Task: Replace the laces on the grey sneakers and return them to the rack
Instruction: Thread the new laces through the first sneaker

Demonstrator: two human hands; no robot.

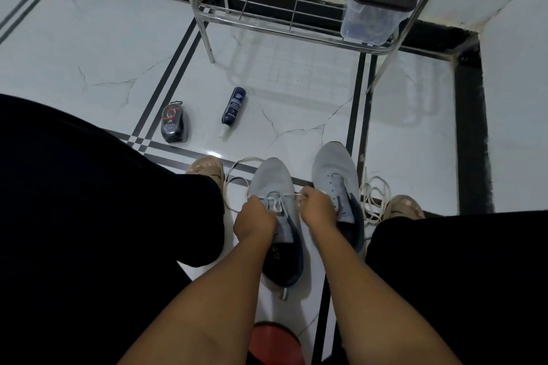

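— Grey sneakers (275,184): location?
— Floor (89,38), before the rack (267,24).
— Grip?
— Left hand (255,221) and right hand (317,206) each pinch the white lace (292,195) over the left shoe.

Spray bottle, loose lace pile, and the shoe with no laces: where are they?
spray bottle (233,107), head view, dark label
loose lace pile (374,198), head view, tangled loops
unlaced sneaker (332,166), head view, grey toe
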